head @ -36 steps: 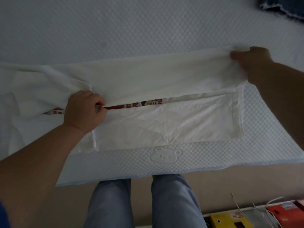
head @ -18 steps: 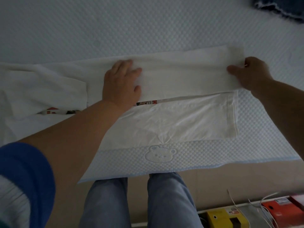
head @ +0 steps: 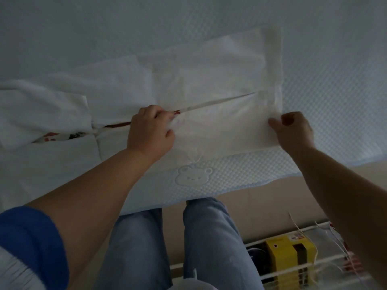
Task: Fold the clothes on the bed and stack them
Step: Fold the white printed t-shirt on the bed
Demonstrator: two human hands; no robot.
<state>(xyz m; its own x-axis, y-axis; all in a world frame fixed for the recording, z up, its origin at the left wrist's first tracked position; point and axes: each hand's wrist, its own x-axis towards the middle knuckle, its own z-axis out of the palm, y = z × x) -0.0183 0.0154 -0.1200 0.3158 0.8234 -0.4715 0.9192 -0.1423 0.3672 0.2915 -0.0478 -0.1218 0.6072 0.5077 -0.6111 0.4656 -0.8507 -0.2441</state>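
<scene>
Both hands dropped to the near flap: left hand (head: 151,127) and right hand (head: 293,130) pinch the white shirt (head: 209,76), lying crosswise.

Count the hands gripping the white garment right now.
2. The left hand pinches the white garment near its middle, at the fold seam. The right hand grips the garment's right edge, near the bed's front edge. No other hands in view.

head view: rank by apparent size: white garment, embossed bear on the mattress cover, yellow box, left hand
1. white garment
2. yellow box
3. left hand and embossed bear: look alike, unranked. Box sits nearer the camera, so unsure.
</scene>
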